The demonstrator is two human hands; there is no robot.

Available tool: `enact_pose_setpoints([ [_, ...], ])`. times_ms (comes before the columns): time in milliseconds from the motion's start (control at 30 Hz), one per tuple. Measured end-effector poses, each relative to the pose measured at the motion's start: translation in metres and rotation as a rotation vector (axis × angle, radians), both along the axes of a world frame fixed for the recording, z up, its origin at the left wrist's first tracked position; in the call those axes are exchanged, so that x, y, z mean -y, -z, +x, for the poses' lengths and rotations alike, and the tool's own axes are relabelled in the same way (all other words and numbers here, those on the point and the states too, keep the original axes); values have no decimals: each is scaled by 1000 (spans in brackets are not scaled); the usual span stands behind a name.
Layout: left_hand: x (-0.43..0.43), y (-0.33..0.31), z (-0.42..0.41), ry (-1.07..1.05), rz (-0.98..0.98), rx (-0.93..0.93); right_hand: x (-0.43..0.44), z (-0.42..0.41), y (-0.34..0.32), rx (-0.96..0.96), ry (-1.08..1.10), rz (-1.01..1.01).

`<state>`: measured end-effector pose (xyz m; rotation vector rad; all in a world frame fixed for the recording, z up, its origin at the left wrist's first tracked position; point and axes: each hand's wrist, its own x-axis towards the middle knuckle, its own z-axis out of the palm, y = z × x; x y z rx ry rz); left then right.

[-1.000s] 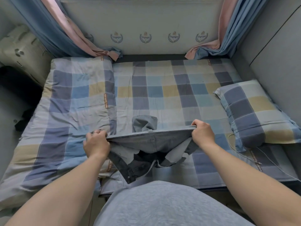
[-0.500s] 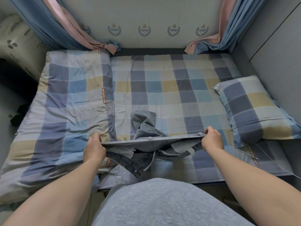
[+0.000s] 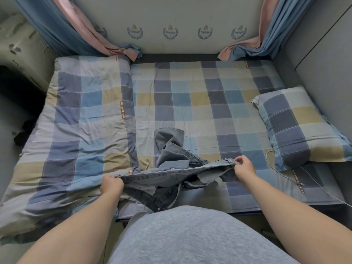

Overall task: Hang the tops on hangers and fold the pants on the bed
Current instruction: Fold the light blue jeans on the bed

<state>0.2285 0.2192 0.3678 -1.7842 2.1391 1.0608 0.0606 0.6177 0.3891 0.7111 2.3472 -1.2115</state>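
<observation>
The person is on the pants-folding step. The left hand (image 3: 111, 184) and right hand (image 3: 243, 169) each have their grip clamped on one end of the waistband of grey jeans (image 3: 171, 168), stretched taut left to right over the near edge of the bed (image 3: 190, 103). One leg trails toward the far side, crumpled. Next, judging by this, the legs need shaking out and laying flat so their long axis runs straight before folding.

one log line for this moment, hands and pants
step: fold pants | left hand: grip on waistband | right hand: grip on waistband | jeans: unfolded on bed
</observation>
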Motion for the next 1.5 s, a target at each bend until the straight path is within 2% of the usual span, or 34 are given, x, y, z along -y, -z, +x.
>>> enact_pose_setpoints([
  [100, -2, -2, -7, -301, 190, -203, 2, 1, 0, 84, 132, -275],
  [200, -2, -10, -17, -569, 440, -444, -1, 0, -4, 157, 175, -542],
  [267, 1, -13, -21, -569, 504, -494, -2, -1, -8, 181, 156, -635],
  [333, 3, -16, -22, -468, 528, -507, -3, -3, -11, 192, 140, -686],
  [367, 5, -16, -22, -392, 523, -492, -2, -3, -13, 191, 118, -673],
  [433, 8, -16, -21, -206, 451, -405, 1, -5, -16, 155, 33, -522],
  [500, 12, -18, -20, 31, 256, -239, 4, -9, -16, 75, -8, -327],
  [600, 16, -22, -17, 298, -22, -40, 2, -19, -12, 1, 130, -149],
  [667, 16, -22, -14, 359, -148, 22, -6, -24, -11, -2, 228, -75],
  [733, 16, -21, -10, 389, -246, 67, -14, -25, -8, 5, 225, -8],
  [867, 18, -21, -8, 418, -287, 119, -15, -24, -8, 40, 209, 4],
  [967, 20, -19, -16, 303, -147, 100, -9, -19, -12, 135, 299, -189],
  [1033, 18, -16, -22, 66, 56, -44, -7, -16, -18, 191, 374, -341],
  [1133, 5, -19, -27, -409, 418, -311, -4, -14, -26, 250, 414, -461],
  [1233, 3, -25, -27, -629, 614, -406, -2, -14, -29, 294, 432, -593],
  [1333, 6, -26, -25, -675, 696, -456, -3, -16, -32, 305, 429, -742],
  [1400, 6, -26, -26, -615, 697, -468, -3, -16, -32, 313, 374, -789],
  [1467, 4, -24, -27, -487, 580, -460, 0, -16, -29, 302, 344, -764],
  [1500, 3, -23, -25, -373, 442, -418, 3, -16, -27, 285, 334, -718],
])
